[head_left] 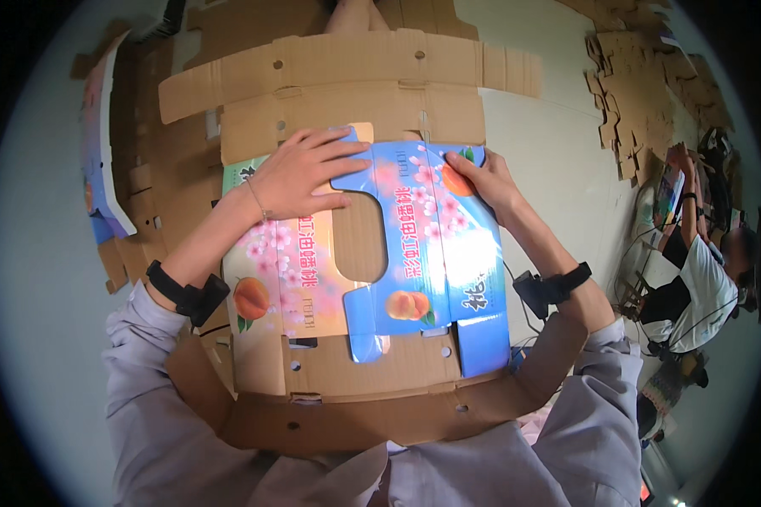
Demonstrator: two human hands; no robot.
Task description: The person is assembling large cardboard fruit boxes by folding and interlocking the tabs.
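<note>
A glossy printed cardboard sleeve [410,245] lies in front of me, blue on the right and pink-orange to green on the left, with peach and blossom pictures. An oval opening in its middle shows brown board beneath. My left hand [304,173] rests on its upper left part, fingers stretched out and spread. At the upper right corner my right hand [490,182] grips the edge, thumb on top and the other fingers hidden. Under the sleeve sits a brown cardboard box [355,372], its near wall raised towards me and its far flaps laid out flat.
Another printed cardboard piece [101,160] stands tilted at the far left. Flattened brown cardboard sheets [634,93] lie at the upper right. On the right a person [702,287] in a white top works with raised hands. Bare legs [355,17] show at the top edge.
</note>
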